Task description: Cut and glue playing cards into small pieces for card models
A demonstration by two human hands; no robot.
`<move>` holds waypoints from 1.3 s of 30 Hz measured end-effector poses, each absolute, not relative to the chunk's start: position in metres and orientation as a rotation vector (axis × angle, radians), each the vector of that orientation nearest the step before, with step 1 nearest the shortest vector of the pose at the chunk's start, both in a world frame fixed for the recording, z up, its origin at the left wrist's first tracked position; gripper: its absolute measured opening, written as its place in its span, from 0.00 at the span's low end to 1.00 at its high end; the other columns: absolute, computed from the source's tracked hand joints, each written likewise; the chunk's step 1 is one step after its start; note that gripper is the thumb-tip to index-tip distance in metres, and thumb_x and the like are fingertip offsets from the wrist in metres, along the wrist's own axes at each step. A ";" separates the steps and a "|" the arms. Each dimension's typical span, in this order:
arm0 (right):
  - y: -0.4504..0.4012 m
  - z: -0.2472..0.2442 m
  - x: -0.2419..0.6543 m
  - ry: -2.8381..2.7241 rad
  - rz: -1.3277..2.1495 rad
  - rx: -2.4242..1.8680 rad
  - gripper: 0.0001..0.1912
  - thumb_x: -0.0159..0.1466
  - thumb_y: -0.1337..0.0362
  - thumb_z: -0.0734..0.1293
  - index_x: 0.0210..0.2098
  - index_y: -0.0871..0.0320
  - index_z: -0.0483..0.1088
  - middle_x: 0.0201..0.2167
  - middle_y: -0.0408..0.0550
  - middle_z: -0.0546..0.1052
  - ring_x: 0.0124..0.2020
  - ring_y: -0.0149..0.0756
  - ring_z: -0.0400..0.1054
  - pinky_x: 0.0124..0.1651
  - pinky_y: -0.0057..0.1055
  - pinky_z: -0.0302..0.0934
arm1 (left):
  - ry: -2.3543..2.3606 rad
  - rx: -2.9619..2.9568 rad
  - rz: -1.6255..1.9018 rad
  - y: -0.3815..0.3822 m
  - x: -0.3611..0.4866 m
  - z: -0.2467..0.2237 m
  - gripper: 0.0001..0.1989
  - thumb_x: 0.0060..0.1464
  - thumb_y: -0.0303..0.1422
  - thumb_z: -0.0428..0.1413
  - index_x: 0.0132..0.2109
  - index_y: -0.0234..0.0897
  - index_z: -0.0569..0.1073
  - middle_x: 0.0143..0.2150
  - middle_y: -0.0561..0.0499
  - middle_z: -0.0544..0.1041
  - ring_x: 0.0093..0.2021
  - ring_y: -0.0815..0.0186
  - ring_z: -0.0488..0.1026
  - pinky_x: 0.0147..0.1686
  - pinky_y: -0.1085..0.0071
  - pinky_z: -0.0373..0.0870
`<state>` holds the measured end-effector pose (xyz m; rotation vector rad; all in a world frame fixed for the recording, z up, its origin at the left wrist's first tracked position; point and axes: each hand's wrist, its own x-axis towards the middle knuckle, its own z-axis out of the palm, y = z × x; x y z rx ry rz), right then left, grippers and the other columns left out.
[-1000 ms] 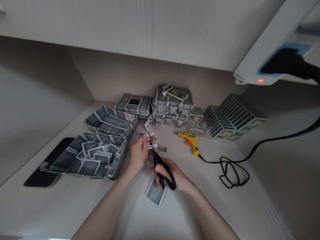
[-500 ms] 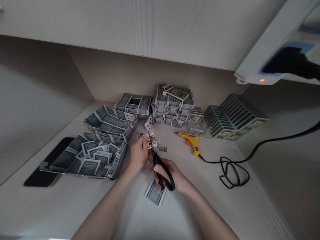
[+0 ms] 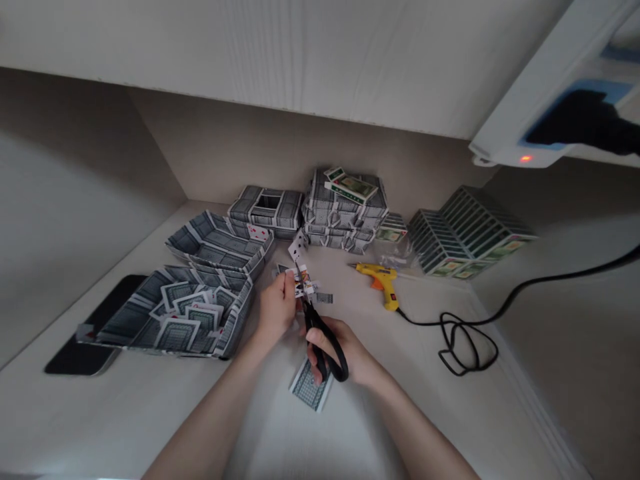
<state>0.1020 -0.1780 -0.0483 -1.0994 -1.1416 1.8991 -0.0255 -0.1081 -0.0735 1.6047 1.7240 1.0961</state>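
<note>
Left hand (image 3: 276,308) closed in a pinch on a small cut piece of playing card (image 3: 303,285), a face card showing red and yellow print; the piece sits just beyond the fingertips. Right hand (image 3: 333,350) closed around the loops of black-handled scissors (image 3: 320,335), blades pointing up into the card piece. Blade opening too small to read.

Directly below the hands, one whole playing card (image 3: 308,388) lies face down on the white bench (image 3: 150,413), its blue-green back showing. A small card offcut (image 3: 324,298) lies just right of the blades.

Left of the hands: an open tray built from playing cards (image 3: 236,327) holds loose cards and rests partly on a dark phone (image 3: 85,355). Behind it stands a second card tray (image 3: 215,245), and behind that a card box with a square opening (image 3: 267,208). Stacked card constructions (image 3: 345,210) stand further back. To the right are a yellow glue gun (image 3: 381,283) with a black cable (image 3: 463,340) and a ridged card block (image 3: 467,233).
</note>
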 end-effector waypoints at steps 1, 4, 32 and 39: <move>-0.178 -0.049 0.102 -1.135 1.901 -1.099 0.23 0.49 0.44 0.65 0.28 0.58 0.59 0.12 0.36 0.65 0.10 0.28 0.60 0.12 0.23 0.52 | 1.722 1.607 1.103 -0.108 -0.025 -0.073 0.20 0.56 0.42 0.39 0.24 0.36 0.63 0.16 0.55 0.63 0.19 0.71 0.61 0.20 0.75 0.51; -0.178 -0.049 0.101 -1.126 1.903 -1.095 0.23 0.49 0.44 0.66 0.27 0.58 0.59 0.12 0.36 0.65 0.10 0.28 0.60 0.12 0.23 0.52 | 1.729 1.614 1.116 -0.108 -0.025 -0.072 0.20 0.56 0.41 0.39 0.23 0.36 0.63 0.17 0.55 0.63 0.19 0.71 0.61 0.21 0.75 0.51; -0.180 -0.050 0.100 -1.080 1.890 -1.151 0.21 0.50 0.47 0.66 0.28 0.59 0.61 0.12 0.36 0.65 0.09 0.27 0.59 0.10 0.23 0.50 | 1.723 1.631 1.102 -0.108 -0.026 -0.069 0.19 0.55 0.41 0.40 0.22 0.36 0.63 0.16 0.55 0.62 0.19 0.71 0.60 0.21 0.75 0.52; -0.179 -0.047 0.100 -1.078 1.889 -1.163 0.21 0.49 0.47 0.67 0.25 0.58 0.60 0.11 0.36 0.64 0.08 0.27 0.58 0.09 0.23 0.49 | 1.722 1.640 1.113 -0.107 -0.027 -0.071 0.20 0.55 0.42 0.40 0.22 0.36 0.63 0.16 0.55 0.62 0.20 0.71 0.60 0.21 0.75 0.52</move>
